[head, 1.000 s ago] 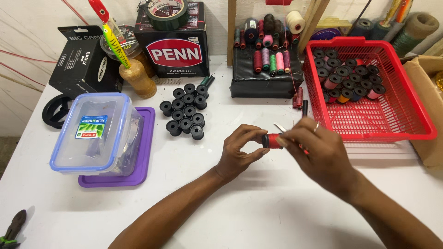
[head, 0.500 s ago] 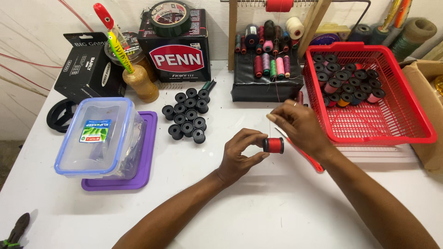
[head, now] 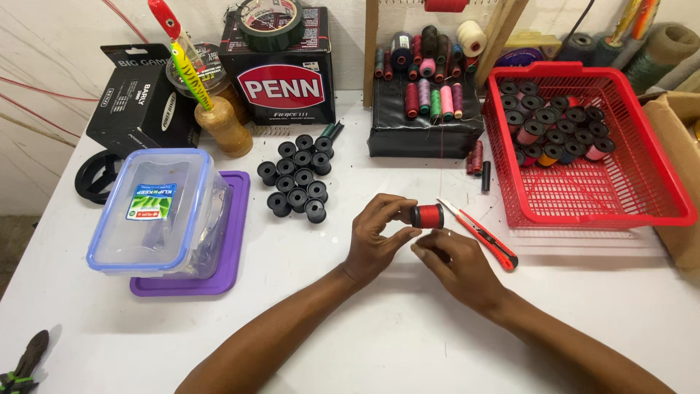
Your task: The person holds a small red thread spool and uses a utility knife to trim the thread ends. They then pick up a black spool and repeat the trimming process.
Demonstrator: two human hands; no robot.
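Observation:
My left hand holds a small black spool wound with red thread by its left end, just above the white table. My right hand sits right under the spool, fingertips touching its underside. A red utility knife lies on the table just right of both hands. A cluster of several empty black spools stands to the upper left of my left hand.
A red basket with several thread-wound spools sits at the right. A clear lidded container rests on a purple lid at the left. Boxes, a tape roll, a brown bottle and a black case of thread cones line the back. Pliers lie at bottom left.
My right hand has put the red knife down on the table and come back under the spool. The left hand kept holding the red spool.

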